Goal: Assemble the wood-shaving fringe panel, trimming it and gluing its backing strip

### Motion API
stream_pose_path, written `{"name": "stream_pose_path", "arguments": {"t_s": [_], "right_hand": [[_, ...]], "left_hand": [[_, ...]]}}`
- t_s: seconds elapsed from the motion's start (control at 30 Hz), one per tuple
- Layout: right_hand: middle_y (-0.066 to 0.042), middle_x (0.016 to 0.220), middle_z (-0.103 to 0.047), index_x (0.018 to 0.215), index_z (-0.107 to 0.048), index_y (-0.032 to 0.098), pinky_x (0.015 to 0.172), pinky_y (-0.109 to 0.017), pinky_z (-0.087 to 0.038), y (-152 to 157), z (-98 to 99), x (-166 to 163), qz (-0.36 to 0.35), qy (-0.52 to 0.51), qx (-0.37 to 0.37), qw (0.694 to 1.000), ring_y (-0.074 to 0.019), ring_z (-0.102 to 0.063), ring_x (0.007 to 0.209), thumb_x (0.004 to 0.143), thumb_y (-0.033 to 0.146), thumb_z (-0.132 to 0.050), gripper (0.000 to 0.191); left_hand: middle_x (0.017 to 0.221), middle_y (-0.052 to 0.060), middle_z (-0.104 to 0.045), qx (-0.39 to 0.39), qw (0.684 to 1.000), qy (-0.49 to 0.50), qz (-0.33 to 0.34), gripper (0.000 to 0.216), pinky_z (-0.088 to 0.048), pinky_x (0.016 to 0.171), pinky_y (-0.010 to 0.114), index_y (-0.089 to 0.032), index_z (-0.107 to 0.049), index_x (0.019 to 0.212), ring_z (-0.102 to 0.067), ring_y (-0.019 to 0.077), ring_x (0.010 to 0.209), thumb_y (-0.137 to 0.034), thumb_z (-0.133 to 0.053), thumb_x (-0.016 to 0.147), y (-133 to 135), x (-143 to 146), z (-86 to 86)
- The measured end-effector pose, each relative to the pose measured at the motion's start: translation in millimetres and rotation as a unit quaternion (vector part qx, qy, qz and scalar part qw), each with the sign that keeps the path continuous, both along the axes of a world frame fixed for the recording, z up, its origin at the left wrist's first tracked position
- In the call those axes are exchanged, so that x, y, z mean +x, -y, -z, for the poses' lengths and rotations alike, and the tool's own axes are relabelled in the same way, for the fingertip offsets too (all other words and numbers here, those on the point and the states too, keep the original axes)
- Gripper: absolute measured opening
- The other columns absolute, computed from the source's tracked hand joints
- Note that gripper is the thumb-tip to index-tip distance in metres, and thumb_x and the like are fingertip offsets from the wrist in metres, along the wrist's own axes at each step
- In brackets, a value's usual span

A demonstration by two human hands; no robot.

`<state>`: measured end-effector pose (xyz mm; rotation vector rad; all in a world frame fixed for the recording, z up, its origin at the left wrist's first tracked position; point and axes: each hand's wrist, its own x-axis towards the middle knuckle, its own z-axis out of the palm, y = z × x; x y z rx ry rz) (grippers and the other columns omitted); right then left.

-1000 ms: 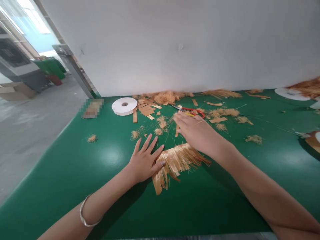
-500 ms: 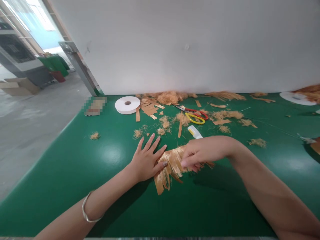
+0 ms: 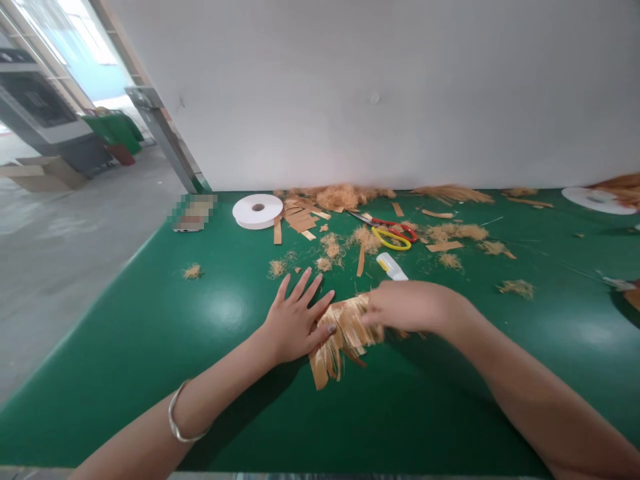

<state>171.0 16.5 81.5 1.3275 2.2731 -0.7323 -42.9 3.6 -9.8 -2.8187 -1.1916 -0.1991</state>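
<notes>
A shiny golden-tan strip with a frayed fringe [image 3: 347,327] lies on the green table in front of me. On its left end, my left hand [image 3: 295,323] rests flat with fingers spread, the thumb across the fringe. My right hand [image 3: 407,307] is over the strip's right part. Its fingers are bent down and smeared by motion, and the palm hides what they touch. Just beyond that hand lies a small white bottle with a yellow label [image 3: 391,267]. Farther back are scissors [image 3: 393,237] with one red and one yellow handle.
A white tape roll [image 3: 250,217] sits at the back left, beside cut tan strips [image 3: 300,217]. Tufts of loose fibre [image 3: 345,195] line the wall [image 3: 375,140]. Another white disc [image 3: 583,199] is at far right. The table's left edge [image 3: 107,300] borders the floor.
My right hand has shifted slightly, its fingers now blurred and lifted a little, showing more of the strip's right part. My left hand stays flat in place. The view has moved very slightly.
</notes>
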Motion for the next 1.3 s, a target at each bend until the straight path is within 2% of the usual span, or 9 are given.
{"name": "stream_pose_path", "arguments": {"t_s": [0.1,0.17,0.37,0.5,0.63,0.8,0.9,1.1,1.3], "right_hand": [[-0.024,0.122,-0.056,0.120,-0.058,0.006,0.092,-0.049,-0.040,-4,4.8,-6,0.107,0.021,0.397,0.911,-0.0344,-0.048,0.119,0.090,0.025,-0.041,0.040],[-0.017,0.142,-0.038,0.137,-0.040,0.010,0.103,-0.046,-0.032,-7,3.3,-10,0.103,-0.101,0.463,0.874,-0.0284,-0.031,0.133,0.094,0.027,-0.033,0.048],[-0.002,0.090,-0.070,0.095,-0.070,0.026,0.075,-0.026,-0.048,5,-9.9,-7,-0.154,-0.199,-0.068,0.965,-0.0141,-0.064,0.081,0.095,0.049,-0.022,0.053],[-0.020,0.098,-0.066,0.099,-0.068,0.009,0.081,-0.044,-0.045,11,-7.9,-8,0.015,-0.003,0.154,0.988,-0.0302,-0.061,0.095,0.093,0.036,-0.032,0.045],[-0.019,0.130,-0.051,0.132,-0.047,0.012,0.096,-0.047,-0.034,2,-6.0,-8,0.092,-0.192,0.379,0.900,-0.0289,-0.042,0.123,0.095,0.032,-0.022,0.048],[-0.007,0.061,-0.064,0.082,-0.071,0.016,0.059,-0.027,-0.045,-1,-5.8,-3,-0.081,-0.301,0.036,0.950,-0.0134,-0.056,0.055,0.096,0.044,-0.006,0.072],[-0.009,0.054,-0.060,0.065,-0.069,0.015,0.059,-0.032,-0.043,-1,-0.9,-7,-0.011,-0.119,0.171,0.978,-0.0160,-0.054,0.053,0.094,0.038,-0.029,0.054],[-0.021,0.121,-0.058,0.113,-0.061,0.009,0.092,-0.049,-0.034,-13,12.0,-12,0.063,-0.098,0.434,0.894,-0.0315,-0.041,0.124,0.089,0.010,-0.030,0.040],[-0.007,0.071,-0.067,0.082,-0.068,0.017,0.066,-0.028,-0.044,-6,14.4,-12,0.019,-0.335,0.218,0.916,-0.0161,-0.063,0.069,0.096,0.049,-0.015,0.063]], "left_hand": [[0.149,0.005,-0.029,0.000,1.000,-0.002,-0.006,0.058,-0.006,0.110,0.053,-0.030,-0.035,0.139,-0.013,0.0306,0.140,-0.058,-0.025,0.090,0,1,0.1],[0.149,0.005,-0.029,0.002,1.000,-0.003,-0.008,0.058,-0.006,0.110,0.053,-0.030,-0.036,0.139,-0.014,0.0307,0.140,-0.059,-0.026,0.089,0,1,0.6],[0.149,0.006,-0.029,0.004,1.000,-0.005,0.004,0.058,-0.006,0.110,0.053,-0.029,-0.036,0.139,-0.012,0.0305,0.140,-0.057,-0.027,0.090,0,-1,0.2],[0.150,0.005,-0.027,-0.008,1.000,-0.005,-0.005,0.059,-0.005,0.110,0.054,-0.030,-0.034,0.140,-0.011,0.0305,0.140,-0.059,-0.024,0.090,1,0,-0.4],[0.150,0.005,-0.028,-0.003,1.000,-0.003,-0.007,0.058,-0.005,0.110,0.053,-0.031,-0.034,0.140,-0.012,0.0296,0.140,-0.059,-0.024,0.090,1,0,0.6],[0.148,0.004,-0.031,0.019,1.000,0.005,0.004,0.058,-0.007,0.111,0.051,-0.030,-0.037,0.138,-0.014,0.0292,0.140,-0.059,-0.029,0.089,0,-1,2.3],[0.149,0.005,-0.030,0.013,1.000,-0.003,-0.003,0.058,-0.006,0.111,0.052,-0.030,-0.036,0.139,-0.013,0.0293,0.140,-0.059,-0.027,0.089,0,-1,2.4],[0.149,0.004,-0.031,0.012,1.000,-0.006,-0.008,0.059,-0.005,0.111,0.052,-0.031,-0.036,0.139,-0.014,0.0297,0.140,-0.059,-0.026,0.089,1,0,1.6],[0.149,0.005,-0.030,-0.004,1.000,-0.001,-0.008,0.059,-0.006,0.111,0.053,-0.029,-0.038,0.138,-0.012,0.0298,0.140,-0.060,-0.026,0.089,1,1,0.2]]}}
